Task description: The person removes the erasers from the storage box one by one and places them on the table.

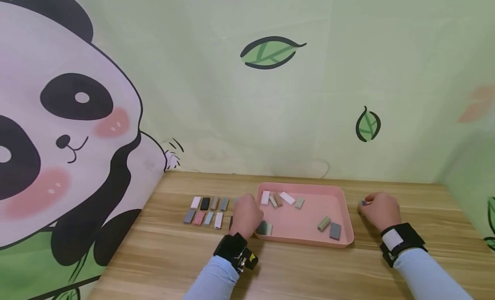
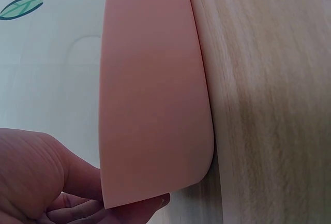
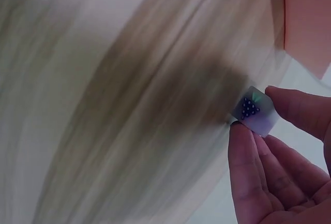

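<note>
My left hand [image 1: 246, 216] is at the left end of the pink tray [image 1: 303, 240]. In the left wrist view, its thumb and curled fingers [image 2: 139, 209] close around the tray's end wall; part of the grip is hidden behind that wall. To the right of the tray, my right hand [image 1: 380, 209] pinches a small block [image 3: 257, 111] between thumb and fingertips, above the table. This block is pale and translucent, with a dark blue grape picture on its face. Inside the tray lie several small blocks, among them a grey one [image 1: 335, 231], a green one [image 1: 324, 224] and a white one [image 1: 287, 198].
Left of the tray, small blocks stand in two rows on the wooden table [image 1: 166, 252], including a black one [image 1: 205, 203] and a pink one [image 1: 199, 218]. My left hand partly covers the rows' right end. Behind the table hangs a pale green backdrop [image 1: 216, 98] with a panda.
</note>
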### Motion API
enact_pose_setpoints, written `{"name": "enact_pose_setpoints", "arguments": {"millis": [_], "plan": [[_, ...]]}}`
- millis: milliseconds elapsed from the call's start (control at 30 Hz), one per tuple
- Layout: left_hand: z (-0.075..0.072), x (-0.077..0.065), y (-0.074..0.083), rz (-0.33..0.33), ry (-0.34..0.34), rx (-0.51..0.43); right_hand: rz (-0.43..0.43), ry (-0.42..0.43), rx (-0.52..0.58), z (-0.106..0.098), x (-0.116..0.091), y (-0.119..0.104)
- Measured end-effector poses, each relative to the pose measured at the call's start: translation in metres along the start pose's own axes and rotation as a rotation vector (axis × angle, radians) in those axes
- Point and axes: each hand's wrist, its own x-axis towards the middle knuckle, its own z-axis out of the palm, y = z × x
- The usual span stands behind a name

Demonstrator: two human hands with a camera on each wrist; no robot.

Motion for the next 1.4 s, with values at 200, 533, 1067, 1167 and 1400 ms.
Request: {"name": "enact_pose_setpoints", "arguments": {"millis": [200,533,1067,1167,1400], "plan": [[-0.002,-0.001,0.004,-0.013,-0.011,-0.019,0.02,-0.001,-0.025,-0.001,-0.002,-0.002],[-0.001,-0.001,0.007,-0.004,-0.01,-0.024,0.004,0.055,-0.06,0.001,-0.002,0.001],[-0.003,0.0,0.006,-0.006,0.006,0.004,-0.053,-0.029,-0.12,-0.026,-0.01,-0.054],[-0.003,0.001,0.004,-0.019,0.003,0.003,-0.089,-0.079,-0.1,-0.029,-0.018,-0.079],[0.002,0.001,0.001,-0.019,0.014,-0.005,-0.164,-0.18,-0.13,-0.011,-0.039,-0.109]]}}
